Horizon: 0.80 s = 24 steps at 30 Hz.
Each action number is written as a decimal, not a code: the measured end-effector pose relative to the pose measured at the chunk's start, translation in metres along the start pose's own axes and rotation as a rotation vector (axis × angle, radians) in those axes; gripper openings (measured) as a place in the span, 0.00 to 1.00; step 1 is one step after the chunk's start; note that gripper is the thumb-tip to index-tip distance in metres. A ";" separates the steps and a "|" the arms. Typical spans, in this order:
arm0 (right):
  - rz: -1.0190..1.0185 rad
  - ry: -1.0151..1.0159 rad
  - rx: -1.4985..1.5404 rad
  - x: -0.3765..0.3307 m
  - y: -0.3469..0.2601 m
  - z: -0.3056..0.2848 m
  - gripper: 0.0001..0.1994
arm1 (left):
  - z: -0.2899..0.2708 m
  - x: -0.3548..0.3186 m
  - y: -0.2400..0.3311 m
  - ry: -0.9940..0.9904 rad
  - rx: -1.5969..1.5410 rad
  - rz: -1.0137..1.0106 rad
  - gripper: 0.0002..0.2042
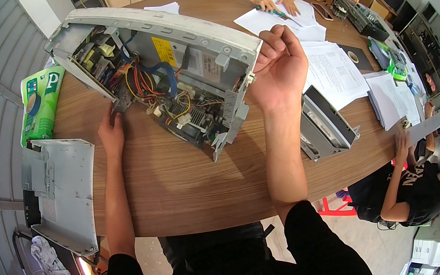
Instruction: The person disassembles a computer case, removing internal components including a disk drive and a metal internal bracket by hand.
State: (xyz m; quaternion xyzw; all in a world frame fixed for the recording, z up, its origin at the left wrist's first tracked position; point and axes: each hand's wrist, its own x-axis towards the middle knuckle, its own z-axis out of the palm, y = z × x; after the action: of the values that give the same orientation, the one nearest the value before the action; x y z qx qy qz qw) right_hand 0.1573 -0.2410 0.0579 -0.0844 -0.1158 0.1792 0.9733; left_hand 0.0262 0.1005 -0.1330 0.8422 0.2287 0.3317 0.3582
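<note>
Computer case (169, 24): 1 | left hand (111, 132), right hand (281, 76): touching its edges, grips: cannot tell | panel (71, 179): 1

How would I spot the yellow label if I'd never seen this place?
Find the wooden table, then the large open computer case on it. Inside, look at the grey wall above the bundled wires. The yellow label is the bright rectangle; the label to its right is paler.

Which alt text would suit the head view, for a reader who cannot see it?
The person's left hand and right hand are at opposite ends of an open computer case with coloured wires showing, at a wooden table. A grey metal panel lies to the left, papers and other people to the right.
</note>
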 end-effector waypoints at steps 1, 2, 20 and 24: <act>-0.001 -0.001 -0.005 0.000 0.000 0.000 0.12 | 0.000 0.000 -0.001 -0.001 -0.004 0.002 0.22; -0.007 0.000 0.000 -0.001 0.001 0.001 0.12 | 0.000 0.000 -0.001 0.002 -0.002 0.009 0.22; -0.026 -0.022 -0.007 -0.003 0.003 0.004 0.12 | 0.001 0.002 -0.005 0.010 -0.003 0.019 0.22; -0.028 -0.025 -0.013 -0.003 0.003 0.004 0.12 | 0.001 0.001 -0.004 0.006 0.025 0.014 0.22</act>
State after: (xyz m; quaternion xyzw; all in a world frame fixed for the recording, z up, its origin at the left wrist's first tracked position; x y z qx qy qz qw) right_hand 0.1521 -0.2388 0.0605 -0.0869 -0.1304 0.1657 0.9736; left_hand 0.0269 0.1036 -0.1364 0.8472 0.2280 0.3338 0.3447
